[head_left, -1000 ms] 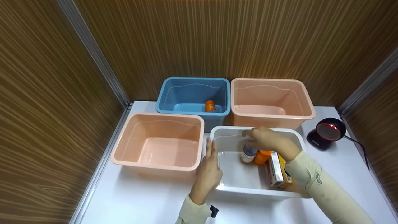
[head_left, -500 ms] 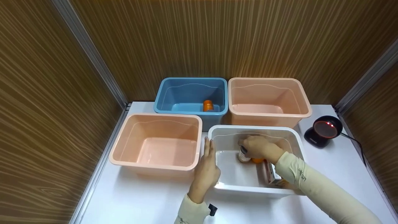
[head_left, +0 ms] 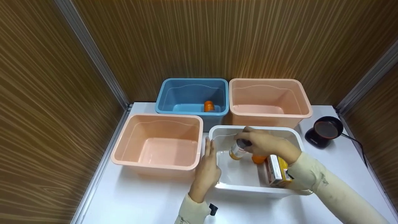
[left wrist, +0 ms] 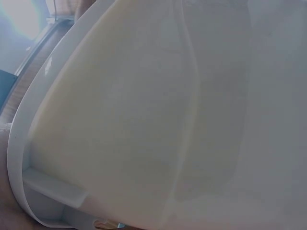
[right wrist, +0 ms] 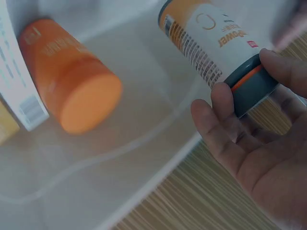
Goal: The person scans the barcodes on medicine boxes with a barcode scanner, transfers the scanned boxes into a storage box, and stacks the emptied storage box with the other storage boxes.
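My right hand pinches the dark cap of a white and orange supplement bottle with thumb and fingertips. The bottle is tilted inside the white bin, its printed label and barcode visible in the right wrist view. Beside it an orange bottle lies against a white box, and a yellow box adjoins that. My left hand rests at the white bin's left rim, its fingers straight. The left wrist view is filled mostly by the white bin's wall.
A peach bin stands to the left. Behind are a blue bin, holding an orange bottle, and another peach bin. A black scanner with a cable stands at the right. Wood-grain panels enclose the table.
My right hand reached down to the bottle in the white bin, took its cap and tipped it, shifting it left from the orange bottle. The scanner's red lights went out. My left hand stayed.
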The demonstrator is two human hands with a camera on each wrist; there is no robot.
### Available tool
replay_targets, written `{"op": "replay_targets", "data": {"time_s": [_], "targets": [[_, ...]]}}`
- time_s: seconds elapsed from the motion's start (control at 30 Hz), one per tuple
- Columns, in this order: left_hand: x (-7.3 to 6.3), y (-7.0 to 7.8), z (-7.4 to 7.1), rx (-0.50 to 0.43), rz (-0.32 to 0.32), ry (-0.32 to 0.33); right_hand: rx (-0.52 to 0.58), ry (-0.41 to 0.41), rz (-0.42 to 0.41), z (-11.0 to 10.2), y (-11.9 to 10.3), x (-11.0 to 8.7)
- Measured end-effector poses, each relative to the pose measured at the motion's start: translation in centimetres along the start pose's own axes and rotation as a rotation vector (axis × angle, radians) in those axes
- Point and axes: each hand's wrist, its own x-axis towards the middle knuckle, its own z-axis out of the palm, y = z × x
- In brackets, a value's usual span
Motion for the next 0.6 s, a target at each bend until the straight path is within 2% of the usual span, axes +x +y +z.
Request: {"op": "replay_targets", "data": {"time_s": [0.1, 0.2, 0.3, 0.43, 0.6], "targets": [[-0.1, -0.1, 0.0, 0.000, 0.020, 0.015, 0.078, 0.028, 0.022, -1.4, -0.2, -1.1], [0.0, -0.2, 0.1, 0.001, 0.029, 0.023, 0.101, 0.067, 0.053, -2.6, -0.2, -2.0], [0.0, -0.3, 0.1, 0.001, 0.026, 0.030, 0.072, 0.117, 0.058, -3.7, -0.2, -3.0], [-0.1, -0.3, 0.1, -0.004, 0.018, 0.036, -0.024, 0.180, 0.064, -4.9, -0.2, -4.5], [-0.1, 0.0, 0.2, -0.007, 0.024, 0.033, -0.079, 0.213, 0.151, -6.5, -0.3, -7.4]]}}
